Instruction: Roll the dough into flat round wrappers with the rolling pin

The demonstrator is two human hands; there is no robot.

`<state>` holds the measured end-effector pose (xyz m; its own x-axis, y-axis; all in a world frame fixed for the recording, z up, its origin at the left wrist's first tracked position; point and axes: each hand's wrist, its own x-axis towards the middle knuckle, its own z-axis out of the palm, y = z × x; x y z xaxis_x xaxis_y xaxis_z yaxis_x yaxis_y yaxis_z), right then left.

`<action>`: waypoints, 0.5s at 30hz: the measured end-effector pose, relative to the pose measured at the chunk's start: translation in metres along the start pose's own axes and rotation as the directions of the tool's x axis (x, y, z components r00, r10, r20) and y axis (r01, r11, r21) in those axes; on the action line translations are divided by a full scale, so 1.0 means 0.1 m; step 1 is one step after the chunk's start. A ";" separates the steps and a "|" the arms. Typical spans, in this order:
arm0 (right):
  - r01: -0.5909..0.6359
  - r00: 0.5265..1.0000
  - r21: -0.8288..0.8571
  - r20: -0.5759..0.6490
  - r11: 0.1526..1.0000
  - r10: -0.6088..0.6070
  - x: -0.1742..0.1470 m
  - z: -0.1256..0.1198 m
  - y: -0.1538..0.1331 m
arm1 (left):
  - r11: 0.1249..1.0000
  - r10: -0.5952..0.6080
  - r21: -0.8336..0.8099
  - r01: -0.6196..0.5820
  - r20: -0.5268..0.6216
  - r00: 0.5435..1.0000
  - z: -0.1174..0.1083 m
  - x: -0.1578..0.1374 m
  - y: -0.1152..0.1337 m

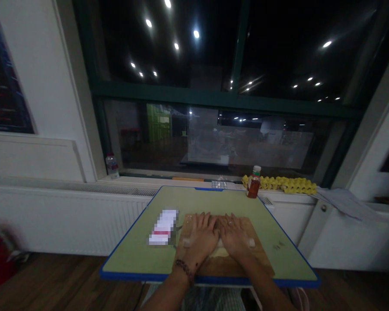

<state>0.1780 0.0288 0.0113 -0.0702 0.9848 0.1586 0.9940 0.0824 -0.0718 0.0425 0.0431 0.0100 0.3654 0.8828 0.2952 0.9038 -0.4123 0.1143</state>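
Note:
Both palms lie flat over a pale rolling pin [252, 243], whose short ends stick out on either side. My left hand [205, 235], with a beaded bracelet at the wrist, has its fingers stretched forward. My right hand [234, 235] lies beside it, thumbs close together, fingers stretched and slightly apart. Beneath the pin is a flat piece of pale dough [219, 253], partly hidden by my hands and forearms. The dough rests on a wooden board [259, 259].
The board lies on a green table [132, 255] with a blue edge. A pixelated phone-like rectangle [164, 226] is to the left. A bottle of reddish liquid [253, 183] stands at the back right. Yellow egg trays [287, 184] and a water bottle [112, 166] sit along the windowsill.

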 end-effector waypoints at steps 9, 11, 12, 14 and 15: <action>0.020 0.998 0.036 0.067 0.999 -0.022 0.35 0.11 0.06 | 0.992 -0.128 0.006 0.128 0.054 0.990 -0.03 0.25 -0.04; 0.022 0.998 0.043 0.063 0.999 -0.025 0.39 0.13 0.06 | 0.989 -0.147 0.007 0.147 0.065 0.987 -0.02 0.28 -0.05; 0.012 0.999 0.052 0.047 0.999 -0.014 0.39 0.14 0.07 | 0.989 -0.146 0.007 0.146 0.070 0.987 -0.02 0.28 -0.05; -0.007 1.000 0.066 0.013 0.998 0.006 0.39 0.16 0.09 | 0.992 -0.129 0.008 0.129 0.077 0.989 -0.01 0.27 -0.05; 0.007 1.000 0.067 0.005 0.998 -0.008 0.39 0.16 0.10 | 0.993 -0.122 0.009 0.122 0.078 0.989 -0.01 0.26 -0.04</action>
<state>0.1842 0.0703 0.0005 -0.0781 0.9849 0.1543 0.9857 0.0995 -0.1360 0.0479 0.0675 0.0178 0.2688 0.9414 0.2039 0.9435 -0.2999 0.1408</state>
